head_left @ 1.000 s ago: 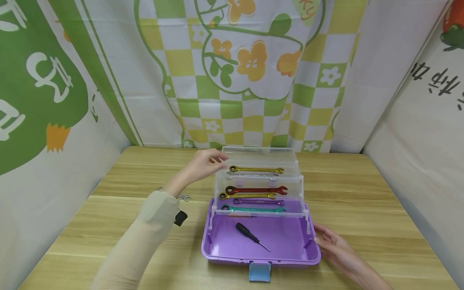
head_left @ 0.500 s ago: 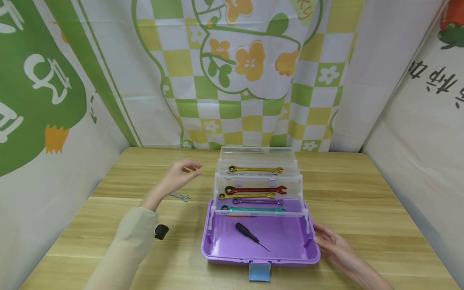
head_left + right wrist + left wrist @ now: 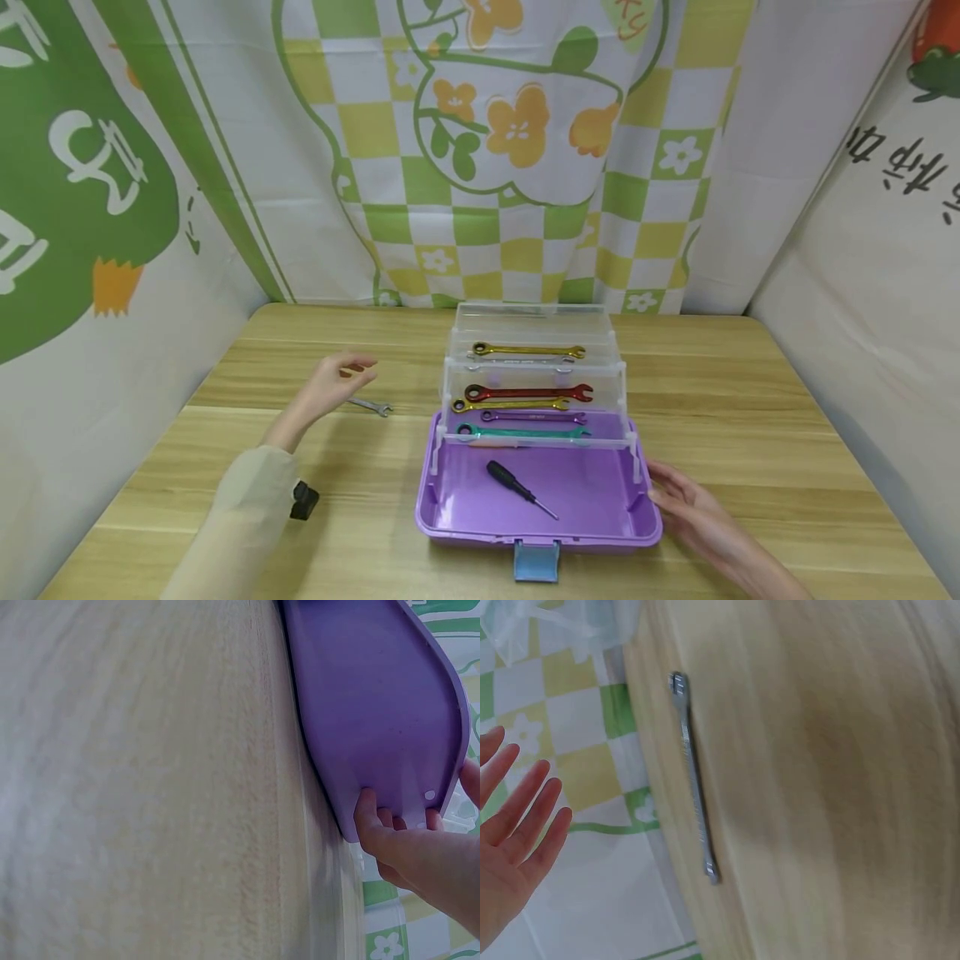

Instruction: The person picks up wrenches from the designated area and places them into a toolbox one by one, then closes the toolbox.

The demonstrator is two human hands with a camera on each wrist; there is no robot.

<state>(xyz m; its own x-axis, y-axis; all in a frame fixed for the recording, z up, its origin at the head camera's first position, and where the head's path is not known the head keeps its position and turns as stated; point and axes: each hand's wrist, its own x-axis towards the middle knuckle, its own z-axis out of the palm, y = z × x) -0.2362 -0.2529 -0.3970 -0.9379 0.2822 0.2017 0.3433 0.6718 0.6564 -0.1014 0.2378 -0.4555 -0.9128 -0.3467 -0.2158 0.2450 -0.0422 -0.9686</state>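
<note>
My left hand (image 3: 330, 387) hovers over the left part of the table, fingers apart and holding nothing. Beneath and just beyond it lies a silver wrench (image 3: 372, 407), seen at full length in the left wrist view (image 3: 694, 776). My right hand (image 3: 690, 508) holds the right side of a purple toolbox (image 3: 540, 540), its thumb at the rim and its fingertips against the outer wall in the right wrist view. Inside the base is a black-handled screwdriver (image 3: 517, 487). Raised clear trays (image 3: 624, 400) carry several wrenches, among them a red wrench (image 3: 528, 392) and a green wrench (image 3: 525, 432).
A blue latch (image 3: 536, 562) hangs at the toolbox's front. Behind the trays stands a clear lid (image 3: 532, 317), near the table's back edge. Printed curtains (image 3: 517, 167) enclose the back and sides of the wooden table (image 3: 750, 400).
My left hand has moved from beside the clear trays to the left and nearer, uncovering more of the silver wrench. The right hand and toolbox stay where they were.
</note>
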